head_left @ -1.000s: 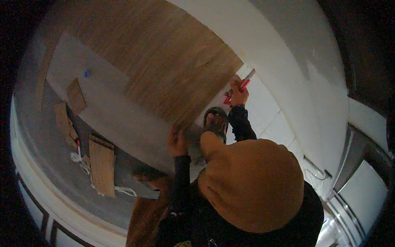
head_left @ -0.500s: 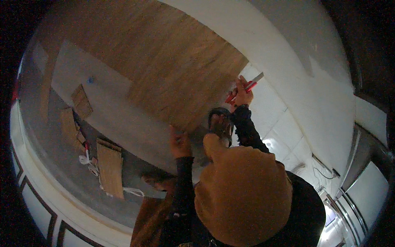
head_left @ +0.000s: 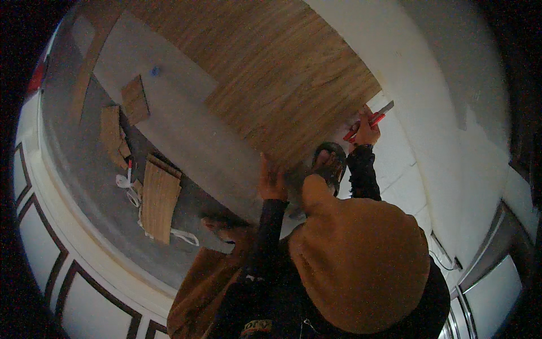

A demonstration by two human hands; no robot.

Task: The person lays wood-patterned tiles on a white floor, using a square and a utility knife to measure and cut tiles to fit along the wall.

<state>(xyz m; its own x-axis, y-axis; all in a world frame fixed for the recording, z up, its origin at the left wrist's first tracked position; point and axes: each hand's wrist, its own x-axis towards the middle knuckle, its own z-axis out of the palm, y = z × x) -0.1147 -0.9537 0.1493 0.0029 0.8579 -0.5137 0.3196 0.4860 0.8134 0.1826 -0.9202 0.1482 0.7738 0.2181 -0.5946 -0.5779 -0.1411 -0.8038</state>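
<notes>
My right hand grips a red-handled tool with a flat metal blade, with more red showing among the fingers, beside the end of the wood-look flooring and the white tiles. My left hand rests at the flooring's near edge, fingers fairly straight, on or by a pale grey sheet. Between my hands is my sandalled foot; my brown-clad knee hides part of the floor below it.
Cut plank pieces, white strips and a small red item lie on grey floor at left. A blue object sits on the sheet. Panelled white surfaces border the left; a pale wall rises at right.
The view has shifted, so flooring and hands appear further right. The fingers of my left hand look straighter than a second ago. My right hand still holds the red tool.
</notes>
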